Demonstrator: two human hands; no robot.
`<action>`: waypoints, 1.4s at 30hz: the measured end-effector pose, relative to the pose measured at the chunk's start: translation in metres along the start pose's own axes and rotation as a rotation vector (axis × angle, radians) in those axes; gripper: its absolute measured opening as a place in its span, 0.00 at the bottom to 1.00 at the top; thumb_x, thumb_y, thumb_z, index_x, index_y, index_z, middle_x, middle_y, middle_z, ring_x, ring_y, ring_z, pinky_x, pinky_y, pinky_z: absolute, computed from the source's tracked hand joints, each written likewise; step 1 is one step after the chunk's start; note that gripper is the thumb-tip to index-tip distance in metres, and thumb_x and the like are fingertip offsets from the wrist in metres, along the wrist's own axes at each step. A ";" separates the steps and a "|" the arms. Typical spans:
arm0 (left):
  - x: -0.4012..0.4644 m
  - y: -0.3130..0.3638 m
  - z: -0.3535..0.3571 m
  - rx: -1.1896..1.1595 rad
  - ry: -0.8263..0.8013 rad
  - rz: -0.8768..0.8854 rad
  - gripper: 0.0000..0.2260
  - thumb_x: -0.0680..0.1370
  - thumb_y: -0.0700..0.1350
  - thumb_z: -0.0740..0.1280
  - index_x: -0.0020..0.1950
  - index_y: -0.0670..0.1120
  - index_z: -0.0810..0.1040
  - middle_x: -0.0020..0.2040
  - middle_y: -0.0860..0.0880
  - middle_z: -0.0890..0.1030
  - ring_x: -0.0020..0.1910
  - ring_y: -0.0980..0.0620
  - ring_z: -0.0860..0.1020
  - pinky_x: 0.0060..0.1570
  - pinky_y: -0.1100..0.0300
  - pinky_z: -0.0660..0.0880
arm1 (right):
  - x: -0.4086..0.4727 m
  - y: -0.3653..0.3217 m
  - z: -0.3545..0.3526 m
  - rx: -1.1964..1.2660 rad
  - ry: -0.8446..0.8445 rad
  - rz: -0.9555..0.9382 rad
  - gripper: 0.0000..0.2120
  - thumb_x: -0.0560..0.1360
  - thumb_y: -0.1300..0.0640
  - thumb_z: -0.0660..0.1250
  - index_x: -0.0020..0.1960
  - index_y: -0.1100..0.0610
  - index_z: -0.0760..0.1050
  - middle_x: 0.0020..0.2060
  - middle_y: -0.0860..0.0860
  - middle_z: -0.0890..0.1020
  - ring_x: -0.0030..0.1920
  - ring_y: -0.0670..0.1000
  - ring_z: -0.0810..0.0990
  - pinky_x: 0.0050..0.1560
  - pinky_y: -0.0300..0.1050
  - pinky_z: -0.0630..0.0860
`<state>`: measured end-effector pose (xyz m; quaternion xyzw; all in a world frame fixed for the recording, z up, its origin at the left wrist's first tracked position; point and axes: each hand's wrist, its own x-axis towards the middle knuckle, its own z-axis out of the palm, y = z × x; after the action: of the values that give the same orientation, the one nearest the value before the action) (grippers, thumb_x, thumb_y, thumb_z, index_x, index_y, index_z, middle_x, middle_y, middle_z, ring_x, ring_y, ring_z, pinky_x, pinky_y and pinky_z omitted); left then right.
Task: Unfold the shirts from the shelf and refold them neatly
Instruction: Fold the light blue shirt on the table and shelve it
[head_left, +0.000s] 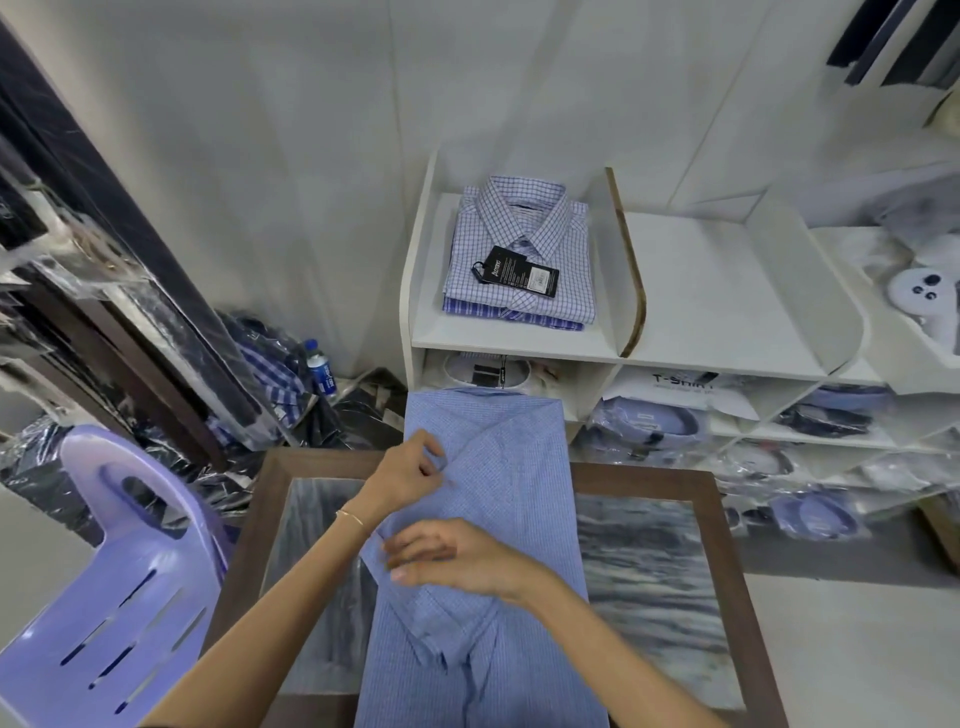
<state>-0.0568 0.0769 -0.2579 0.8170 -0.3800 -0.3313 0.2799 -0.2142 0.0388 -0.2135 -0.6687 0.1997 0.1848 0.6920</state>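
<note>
A light blue checked shirt (519, 467) lies lengthwise on the table (649, 571), its sleeves folded in over the back. My left hand (410, 467) pinches the fabric at the shirt's left fold, fingers curled. Just below it, my right hand (457, 558) rests on the folded sleeve with its fingers stretched out to the left. On the white shelf (519, 345) behind the table sits a stack of folded checked shirts (524, 234) with a black tag on top.
A purple plastic chair (119, 571) stands close at the table's left. A water bottle (321, 370) and bagged clothes lie on the floor at the back left. Packaged shirts (649, 421) fill the lower shelf compartments on the right.
</note>
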 end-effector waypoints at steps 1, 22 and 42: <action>-0.001 -0.005 0.001 -0.024 0.061 -0.002 0.04 0.76 0.37 0.68 0.49 0.41 0.76 0.36 0.54 0.75 0.33 0.55 0.72 0.36 0.67 0.68 | 0.000 0.002 -0.003 0.010 0.075 -0.006 0.12 0.76 0.54 0.69 0.59 0.54 0.78 0.54 0.53 0.83 0.52 0.45 0.81 0.56 0.37 0.75; -0.104 0.076 0.062 0.123 -0.353 0.223 0.21 0.72 0.66 0.66 0.47 0.49 0.77 0.37 0.54 0.80 0.36 0.59 0.77 0.41 0.60 0.75 | -0.016 0.041 -0.084 0.394 0.573 0.136 0.09 0.75 0.56 0.70 0.47 0.63 0.79 0.41 0.58 0.84 0.39 0.52 0.83 0.35 0.42 0.79; -0.100 0.003 0.083 0.412 0.288 0.390 0.23 0.76 0.63 0.61 0.65 0.50 0.71 0.63 0.51 0.72 0.61 0.51 0.71 0.57 0.59 0.67 | 0.016 0.035 -0.092 -0.422 0.858 0.002 0.07 0.72 0.61 0.70 0.39 0.52 0.75 0.32 0.46 0.79 0.36 0.48 0.79 0.39 0.47 0.79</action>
<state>-0.1700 0.1390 -0.2743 0.8067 -0.5451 -0.0685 0.2175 -0.2215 -0.0524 -0.2541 -0.8102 0.4262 -0.0709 0.3960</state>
